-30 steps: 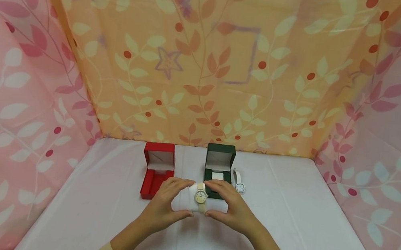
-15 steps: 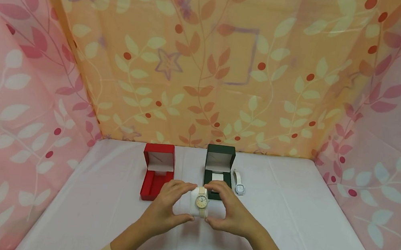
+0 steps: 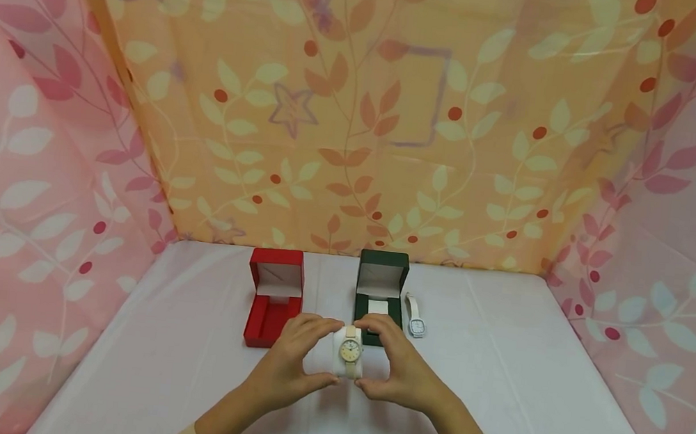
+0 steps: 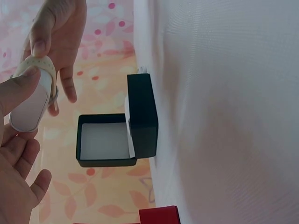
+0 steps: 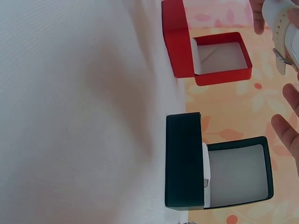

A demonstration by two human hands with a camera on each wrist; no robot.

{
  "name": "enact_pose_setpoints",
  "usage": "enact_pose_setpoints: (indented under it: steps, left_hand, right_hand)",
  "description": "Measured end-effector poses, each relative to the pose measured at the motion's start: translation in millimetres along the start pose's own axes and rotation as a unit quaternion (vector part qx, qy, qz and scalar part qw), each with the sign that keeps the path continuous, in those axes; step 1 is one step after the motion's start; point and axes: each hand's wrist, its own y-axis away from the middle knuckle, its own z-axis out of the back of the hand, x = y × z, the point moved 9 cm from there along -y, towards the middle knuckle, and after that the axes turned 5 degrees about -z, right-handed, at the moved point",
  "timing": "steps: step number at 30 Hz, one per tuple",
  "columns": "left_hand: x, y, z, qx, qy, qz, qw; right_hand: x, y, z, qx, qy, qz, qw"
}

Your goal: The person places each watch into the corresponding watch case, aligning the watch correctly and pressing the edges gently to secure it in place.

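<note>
A cream-strapped wristwatch [image 3: 350, 350] is fastened around a white watch cushion [image 4: 29, 108], its round dial facing up in the head view. My left hand [image 3: 288, 363] pinches the cushion between thumb and fingers from the left side. From the right, my right hand [image 3: 404, 368] pinches the same cushion, thumb near me and fingers on the far side. Both wrist views show the cushion held up above the table. The strap's buckle [image 5: 281, 56] shows on the cushion's underside in the right wrist view.
Behind my left hand stands an open red watch box [image 3: 277, 258]. An open green watch box [image 3: 384, 258] stands behind my right hand, with a white cushion [image 3: 378, 306] inside. A white watch [image 3: 416, 327] lies to its right. Patterned curtains border the white table [image 3: 189, 299].
Both hands have brought the cushion and watch slightly nearer to me and a little to the right, then stayed nearly still. The boxes and the white watch have not moved.
</note>
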Motion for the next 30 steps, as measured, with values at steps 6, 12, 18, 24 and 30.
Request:
enact_pose_setpoints:
  steps: [6,12,18,24,30]
  left_hand:
    - [-1.8,0.6,-1.1,0.001,0.005,-0.007,1.0]
    - [-0.3,-0.9,0.3,-0.002,0.0,-0.006,1.0]
    - [0.5,-3.9,4.0,-0.012,-0.02,-0.023,0.9995]
    - [3.7,-3.8,6.1,-0.012,-0.027,-0.006,0.9995]
    - [5.8,-2.3,3.8,-0.006,-0.026,0.021,0.9994]
  right_hand:
    - [-1.1,0.6,-2.7,0.001,-0.002,-0.007,1.0]
    - [-0.5,-0.5,-1.9,-0.002,0.016,-0.011,1.0]
    - [-1.2,-1.9,-0.7,-0.003,0.021,-0.028,0.999]
    - [0.8,-2.9,-0.8,-0.025,-0.022,-0.059,0.998]
    - [3.8,-3.2,-1.6,-0.066,-0.069,-0.094,0.991]
